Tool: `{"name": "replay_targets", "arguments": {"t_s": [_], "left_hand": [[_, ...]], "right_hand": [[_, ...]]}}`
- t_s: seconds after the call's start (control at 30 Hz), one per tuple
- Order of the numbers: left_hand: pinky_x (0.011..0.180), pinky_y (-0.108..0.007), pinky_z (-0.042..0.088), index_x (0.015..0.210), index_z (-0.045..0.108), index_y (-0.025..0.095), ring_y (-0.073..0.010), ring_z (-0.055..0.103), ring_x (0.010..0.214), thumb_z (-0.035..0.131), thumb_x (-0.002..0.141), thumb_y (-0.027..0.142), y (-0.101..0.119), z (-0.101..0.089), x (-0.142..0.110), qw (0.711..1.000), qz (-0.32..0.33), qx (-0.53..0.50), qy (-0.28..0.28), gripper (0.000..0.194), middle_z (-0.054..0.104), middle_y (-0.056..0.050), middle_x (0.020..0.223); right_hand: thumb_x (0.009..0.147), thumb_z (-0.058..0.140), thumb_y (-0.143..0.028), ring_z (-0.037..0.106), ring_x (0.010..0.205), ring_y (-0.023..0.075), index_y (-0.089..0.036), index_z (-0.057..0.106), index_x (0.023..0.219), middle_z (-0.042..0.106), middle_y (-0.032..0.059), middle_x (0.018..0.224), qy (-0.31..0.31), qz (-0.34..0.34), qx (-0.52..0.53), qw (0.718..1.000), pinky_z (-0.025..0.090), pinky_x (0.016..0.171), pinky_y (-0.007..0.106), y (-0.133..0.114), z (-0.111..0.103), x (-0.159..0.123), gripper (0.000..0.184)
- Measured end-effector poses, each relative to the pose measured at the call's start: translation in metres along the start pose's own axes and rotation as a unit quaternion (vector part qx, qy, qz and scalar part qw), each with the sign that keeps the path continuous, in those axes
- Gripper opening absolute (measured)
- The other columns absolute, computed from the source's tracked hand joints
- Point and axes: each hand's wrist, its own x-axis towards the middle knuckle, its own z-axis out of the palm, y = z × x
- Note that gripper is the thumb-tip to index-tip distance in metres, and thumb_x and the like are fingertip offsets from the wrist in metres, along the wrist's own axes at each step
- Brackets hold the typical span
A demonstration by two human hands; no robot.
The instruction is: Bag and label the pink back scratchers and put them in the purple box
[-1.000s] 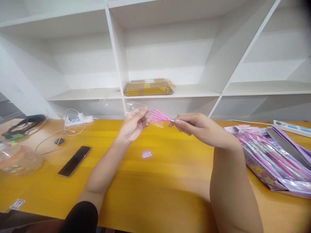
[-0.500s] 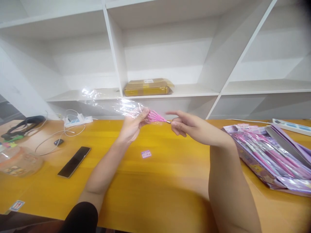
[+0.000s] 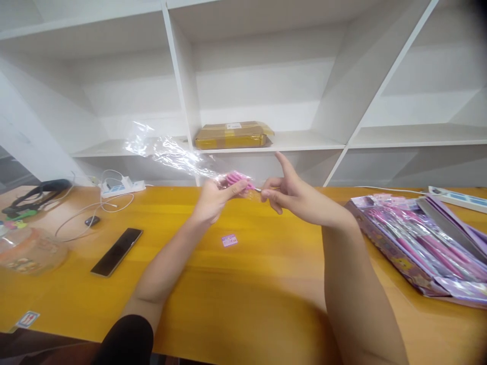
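A pink back scratcher (image 3: pixel 236 178) with a claw-like head and a short metal neck is held between my two hands above the table. My left hand (image 3: pixel 213 199) grips the pink head, thumb laid across it. From that hand a clear plastic sleeve (image 3: pixel 167 153) trails up to the left; whether it still surrounds the head I cannot tell. My right hand (image 3: pixel 291 195) pinches the metal neck between thumb and curled fingers, index finger raised. Below them, a small purple card (image 3: pixel 229 240) lies flat on the table (image 3: pixel 243 289).
An open purple box (image 3: pixel 399 258) of wrapped pink sticks stands at the right. To the left lie a black phone (image 3: pixel 116 252), a clear plastic jar (image 3: pixel 32 253), cables and a power strip (image 3: pixel 124 187). A taped carton (image 3: pixel 231 136) rests on the white shelf behind.
My left thumb has slid right, over the pink head toward the metal neck. The right index finger has lifted from pointing left to pointing up. The plastic sleeve has shifted and crumpled slightly.
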Motion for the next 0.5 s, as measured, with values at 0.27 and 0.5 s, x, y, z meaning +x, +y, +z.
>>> {"name": "replay_targets", "arguments": {"t_s": [0.27,0.5], "left_hand": [[0.078,-0.03,0.064,0.092,0.085,0.013,-0.0161,0.076,0.078,0.097,0.076,0.045,-0.016,0.001,0.001,1.0,-0.022,-0.007,-0.011,0.038,0.081,-0.008,0.087],[0.072,-0.024,0.061,0.091,0.085,0.013,-0.0118,0.073,0.074,0.101,0.07,0.043,-0.001,-0.012,0.012,0.995,0.04,-0.04,0.084,0.04,0.082,-0.008,0.094]], "right_hand": [[0.103,0.066,-0.05,0.06,0.067,0.0151,-0.036,-0.029,0.172,0.07,0.0066,0.111,0.017,-0.021,-0.001,1.0,0.057,0.067,0.033,0.001,0.019,0.007,0.119],[0.098,0.07,-0.06,0.061,0.07,0.0182,-0.028,-0.015,0.177,0.069,0.0047,0.097,0.057,0.008,-0.03,0.998,0.053,0.06,0.03,-0.004,0.007,0.006,0.12]]}}
